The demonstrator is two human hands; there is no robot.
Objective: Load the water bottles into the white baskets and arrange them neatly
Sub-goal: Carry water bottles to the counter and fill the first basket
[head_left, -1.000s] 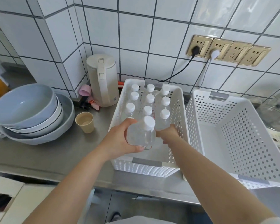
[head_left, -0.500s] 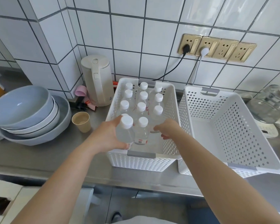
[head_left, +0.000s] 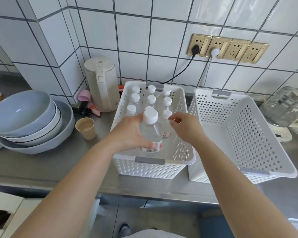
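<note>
Two white perforated baskets stand side by side on the steel counter. The left basket [head_left: 187,148] holds several upright clear water bottles [head_left: 151,100] with white caps, packed in rows at its far end. My left hand [head_left: 129,133] grips another clear bottle [head_left: 150,133] by its body, upright above the basket's near part. My right hand [head_left: 184,126] hovers over the same basket beside that bottle, fingers loosely curled and holding nothing, close to the cap of a bottle [head_left: 166,114] in the right row. The right basket [head_left: 265,138] has no bottles in it.
Stacked grey-blue bowls [head_left: 24,117] sit at the left, with a paper cup [head_left: 85,127] and a cream kettle [head_left: 101,86] beside them. A glass jar [head_left: 286,107] stands at the far right. Wall sockets [head_left: 227,48] with two cords hang behind the baskets.
My left hand has shifted its bottle from the basket's near left toward the middle. My right hand has let go of the bottle it touched and lifted slightly.
</note>
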